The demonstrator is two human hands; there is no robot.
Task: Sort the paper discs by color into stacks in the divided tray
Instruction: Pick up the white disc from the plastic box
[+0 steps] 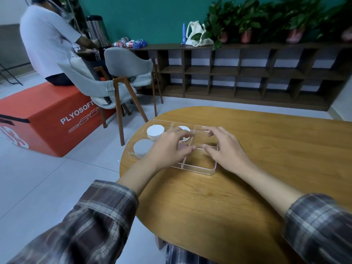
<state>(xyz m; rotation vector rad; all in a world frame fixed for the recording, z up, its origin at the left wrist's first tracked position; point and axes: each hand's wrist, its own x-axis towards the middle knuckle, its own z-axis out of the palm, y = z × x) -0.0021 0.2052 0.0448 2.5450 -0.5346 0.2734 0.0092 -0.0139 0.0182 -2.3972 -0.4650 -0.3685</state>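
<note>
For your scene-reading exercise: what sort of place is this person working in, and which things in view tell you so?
Probably an office lounge or break room, not a home. A long cubby shelf with potted plants lines a teal wall, a drinks urn stands behind, and chairs sit by the wooden table.

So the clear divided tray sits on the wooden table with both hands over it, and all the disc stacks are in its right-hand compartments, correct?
Not quite. The head view shows the disc stacks in the left-hand compartments of the clear divided tray, with one partly hidden behind the left hand. The right-hand compartments look empty. The tray does sit on the wooden table, with the right hand also over it.
</note>
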